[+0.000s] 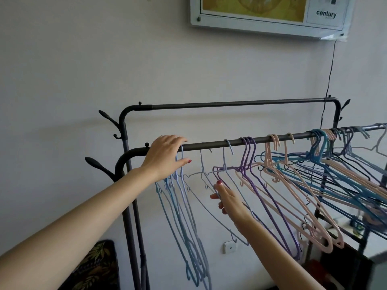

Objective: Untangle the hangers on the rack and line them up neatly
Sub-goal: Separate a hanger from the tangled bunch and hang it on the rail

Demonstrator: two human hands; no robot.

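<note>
A dark metal rack has a near rail carrying many thin hangers. My left hand rests over the rail's left end, fingers draped on the hooks of a bunch of light blue hangers hanging straight down. My right hand reaches up from below and pinches the shoulder of a purple hanger that crosses a pale blue one. Further right hang purple hangers, pink hangers and a tangled mass of blue and pink hangers.
A second, higher rail runs behind, bare of hangers. Coat hooks stick out at the rack's left post. A framed board hangs on the wall, with a black cable dropping from it. A patterned cushion lies low left.
</note>
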